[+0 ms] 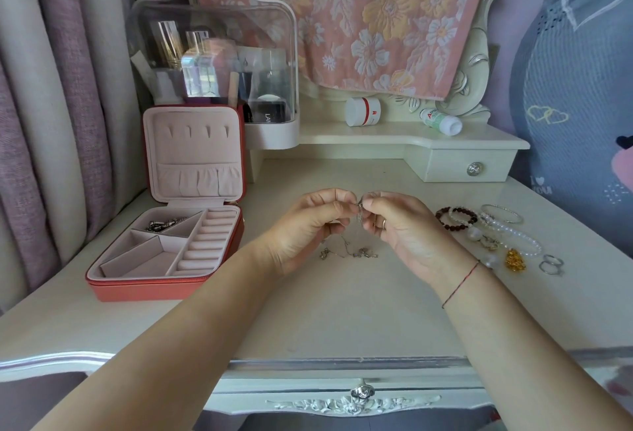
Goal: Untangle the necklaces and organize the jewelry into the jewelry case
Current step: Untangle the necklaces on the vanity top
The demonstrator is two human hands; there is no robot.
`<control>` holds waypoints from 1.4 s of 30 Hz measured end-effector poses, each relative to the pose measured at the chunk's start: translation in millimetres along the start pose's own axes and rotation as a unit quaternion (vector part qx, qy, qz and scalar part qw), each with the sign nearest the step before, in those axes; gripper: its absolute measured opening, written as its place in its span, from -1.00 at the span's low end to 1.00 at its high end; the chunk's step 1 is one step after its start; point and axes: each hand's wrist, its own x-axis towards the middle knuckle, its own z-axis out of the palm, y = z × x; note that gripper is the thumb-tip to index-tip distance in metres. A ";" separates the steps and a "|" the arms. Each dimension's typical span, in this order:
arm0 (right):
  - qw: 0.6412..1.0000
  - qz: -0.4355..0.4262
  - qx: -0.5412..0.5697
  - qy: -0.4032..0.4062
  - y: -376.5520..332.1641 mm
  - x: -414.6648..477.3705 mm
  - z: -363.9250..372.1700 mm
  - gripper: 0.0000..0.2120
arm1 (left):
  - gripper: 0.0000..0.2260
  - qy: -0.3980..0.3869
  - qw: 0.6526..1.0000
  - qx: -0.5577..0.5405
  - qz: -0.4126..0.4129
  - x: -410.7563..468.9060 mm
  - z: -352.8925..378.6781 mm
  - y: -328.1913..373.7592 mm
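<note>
Two hands meet above the middle of the table [325, 310]. The left hand [308, 225] and right hand [400, 228] each pinch the tangled necklaces [359, 214] between thumb and fingertips, knuckles facing each other. How many chains are in the knot cannot be told. From the fingers the thin chains hang straight down, and their loose ends lie in a short line running left to right on the tabletop.

One jewelry case [164, 288] stands open at the left, its lid upright. The tray has three open compartments and one column of ring rolls. The back left compartment holds a small heap of silver pieces [163, 225].

To the right of the hands lie one dark bead bracelet [445, 223], pearl strands [520, 239], a silver bangle [503, 213], one gold piece [513, 259] and two silver rings [551, 264].

The table is a cream dressing table. A raised shelf carries one white jar [363, 111] and one bottle [442, 121] lying on its side. A clear cosmetics box [212, 64] stands behind the case, a floral towel [376, 13] hangs above, and curtains [51, 105] fill the left.
</note>
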 end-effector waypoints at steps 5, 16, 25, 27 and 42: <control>0.999 0.004 0.026 0.026 -1.6 -0.1 0.8 -0.81 | -0.95 0.004 0.999 -0.030 -0.013 1.0 -0.6 1.1; 0.996 -0.046 -0.076 -0.023 -3.2 -7.7 1.6 -0.95 | -0.93 0.001 0.999 -0.046 -0.012 1.0 -3.2 1.5; 0.996 -0.043 -0.081 0.013 -2.1 -5.8 -1.2 -0.89 | -0.97 0.018 0.995 -0.088 -0.035 2.7 -3.9 2.3; 0.998 -0.034 -0.050 0.013 -2.0 -4.4 -1.7 -0.88 | -0.95 0.020 0.993 -0.105 -0.039 3.0 -3.2 2.5; 0.998 0.028 0.063 0.010 -3.3 -2.0 -3.1 -0.84 | -0.89 0.029 0.996 -0.078 -0.014 2.8 -3.5 1.9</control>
